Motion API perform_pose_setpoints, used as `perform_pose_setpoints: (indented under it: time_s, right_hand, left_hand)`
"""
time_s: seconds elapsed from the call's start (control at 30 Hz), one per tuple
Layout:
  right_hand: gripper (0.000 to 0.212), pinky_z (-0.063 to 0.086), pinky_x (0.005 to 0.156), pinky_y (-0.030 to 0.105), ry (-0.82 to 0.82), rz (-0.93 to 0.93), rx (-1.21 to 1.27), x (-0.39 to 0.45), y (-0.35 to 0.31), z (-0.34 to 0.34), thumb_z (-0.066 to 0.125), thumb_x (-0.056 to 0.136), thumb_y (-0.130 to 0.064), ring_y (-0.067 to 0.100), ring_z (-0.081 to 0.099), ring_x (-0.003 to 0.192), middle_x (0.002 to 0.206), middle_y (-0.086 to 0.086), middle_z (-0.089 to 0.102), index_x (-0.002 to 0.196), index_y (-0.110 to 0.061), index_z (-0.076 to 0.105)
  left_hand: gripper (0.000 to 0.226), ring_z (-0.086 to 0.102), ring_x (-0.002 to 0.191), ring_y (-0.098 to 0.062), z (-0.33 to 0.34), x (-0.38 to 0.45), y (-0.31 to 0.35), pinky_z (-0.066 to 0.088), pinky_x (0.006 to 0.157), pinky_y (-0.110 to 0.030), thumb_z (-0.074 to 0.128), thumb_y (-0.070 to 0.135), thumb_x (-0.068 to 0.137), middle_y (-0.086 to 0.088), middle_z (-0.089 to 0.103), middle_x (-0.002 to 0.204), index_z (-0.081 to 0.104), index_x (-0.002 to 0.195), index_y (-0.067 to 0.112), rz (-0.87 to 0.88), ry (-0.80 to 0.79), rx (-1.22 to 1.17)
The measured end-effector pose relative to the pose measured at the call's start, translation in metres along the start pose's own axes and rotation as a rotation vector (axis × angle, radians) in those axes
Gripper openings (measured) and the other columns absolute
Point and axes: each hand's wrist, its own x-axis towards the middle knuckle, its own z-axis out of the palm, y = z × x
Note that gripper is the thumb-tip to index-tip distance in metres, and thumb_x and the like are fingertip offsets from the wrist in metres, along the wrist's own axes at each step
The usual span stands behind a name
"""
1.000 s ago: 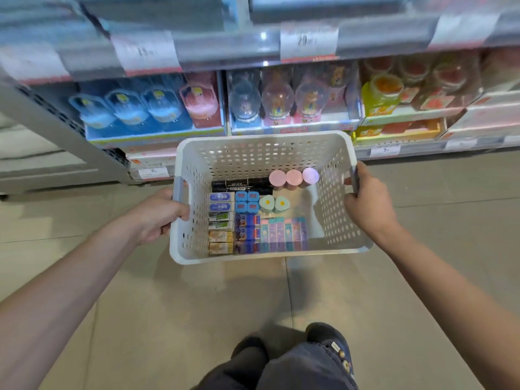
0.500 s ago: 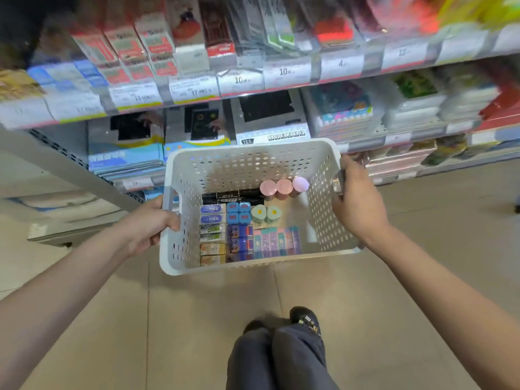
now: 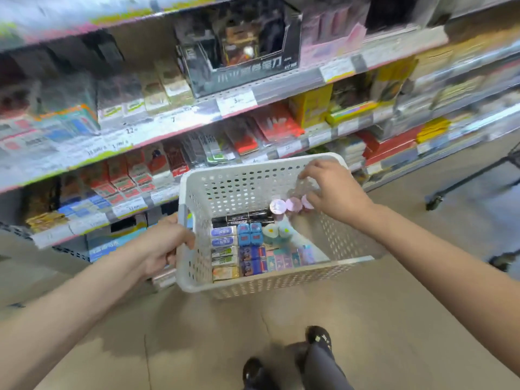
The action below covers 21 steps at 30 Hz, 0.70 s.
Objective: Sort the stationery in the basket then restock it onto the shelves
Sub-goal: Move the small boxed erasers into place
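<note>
I hold a white perforated basket (image 3: pixel 253 288) in front of the stationery shelves (image 3: pixel 174 122). My left hand (image 3: pixel 166 243) grips its left handle. My right hand (image 3: pixel 334 190) is inside the basket at the far right, fingers spread, thumb beside the rightmost of three pink round lids (image 3: pixel 284 205). In rows on the basket floor lie black markers (image 3: pixel 242 218), small boxed erasers (image 3: pixel 223 249), blue cube erasers (image 3: pixel 250 233), two pale green round items (image 3: pixel 277 230) and a row of pastel erasers (image 3: pixel 287 258).
The shelves carry packed goods behind price tags (image 3: pixel 236 104), with a black display box (image 3: pixel 242 52) on the upper shelf. A black wheeled frame (image 3: pixel 433 204) stands on the floor at the right. My shoes (image 3: pixel 318 339) show below.
My right hand has let go of the basket's right handle and moved inside it over the pink lids. The view has risen to higher shelves, and the left hand alone carries the basket.
</note>
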Motion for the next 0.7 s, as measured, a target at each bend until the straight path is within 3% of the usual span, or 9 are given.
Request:
perform_pose_setpoints:
  time_s: [0.1,0.2,0.3,0.37,0.43,0.6,0.7]
  right_hand:
    - [0.035,0.047,0.084,0.033,-0.166,-0.036,-0.063,0.004,0.024,-0.026,0.058,0.082,-0.017,0.025,0.061,0.103,0.115,0.005,0.062,0.118,-0.016,0.062]
    - [0.041,0.047,0.07,0.028,-0.352,-0.042,-0.132,0.004,0.055,-0.049,0.059,0.083,-0.018,0.021,0.063,0.095,0.109,-0.001,0.066,0.123,-0.024,0.056]
    - [0.048,0.034,0.053,0.023,-0.484,-0.054,-0.265,0.002,0.097,-0.064,0.066,0.076,-0.025,0.018,0.062,0.081,0.091,-0.003,0.071,0.122,-0.029,0.053]
    - [0.056,0.04,0.052,0.023,-0.538,-0.061,-0.28,0.001,0.13,-0.071,0.074,0.068,-0.024,0.018,0.064,0.076,0.087,-0.002,0.07,0.119,-0.03,0.053]
    - [0.054,0.048,0.058,0.027,-0.546,-0.116,-0.356,0.001,0.163,-0.08,0.072,0.07,-0.022,0.022,0.064,0.079,0.091,-0.001,0.068,0.119,-0.029,0.052]
    - [0.057,0.046,0.06,0.031,-0.514,-0.155,-0.445,0.004,0.234,-0.113,0.067,0.078,-0.021,0.024,0.059,0.08,0.091,0.002,0.062,0.13,-0.025,0.044]
    - [0.055,0.036,0.049,0.025,-0.503,-0.17,-0.467,0.011,0.269,-0.13,0.064,0.08,-0.019,0.021,0.052,0.074,0.079,-0.002,0.053,0.132,-0.024,0.043]
  left_hand:
    - [0.046,0.047,0.073,-0.03,0.03,-0.004,0.032,0.032,0.059,-0.029,0.051,-0.004,0.047,-0.017,0.052,0.079,0.055,0.089,0.013,0.024,-0.069,0.043]
    - [0.039,0.046,0.072,-0.028,0.068,-0.005,0.063,0.034,0.058,-0.027,0.048,-0.009,0.058,-0.016,0.05,0.077,0.055,0.086,0.017,0.051,-0.115,0.076]
    - [0.04,0.048,0.074,-0.026,0.111,-0.002,0.091,0.034,0.063,-0.027,0.047,-0.011,0.065,-0.013,0.052,0.076,0.056,0.093,0.016,0.063,-0.149,0.111]
    - [0.039,0.051,0.076,-0.027,0.14,-0.001,0.107,0.037,0.064,-0.029,0.047,-0.011,0.068,-0.014,0.054,0.078,0.055,0.098,0.013,0.069,-0.152,0.129]
    - [0.037,0.053,0.081,-0.029,0.171,0.0,0.124,0.039,0.068,-0.032,0.047,-0.013,0.071,-0.015,0.056,0.081,0.056,0.097,0.012,0.074,-0.152,0.1]
    - [0.05,0.058,0.078,-0.029,0.239,0.0,0.166,0.047,0.062,-0.03,0.053,-0.007,0.061,-0.016,0.06,0.086,0.055,0.108,0.008,0.084,-0.157,0.046]
    - [0.063,0.058,0.087,-0.033,0.27,0.003,0.192,0.041,0.066,-0.033,0.055,-0.001,0.053,-0.022,0.062,0.1,0.055,0.116,0.008,0.101,-0.153,0.031]
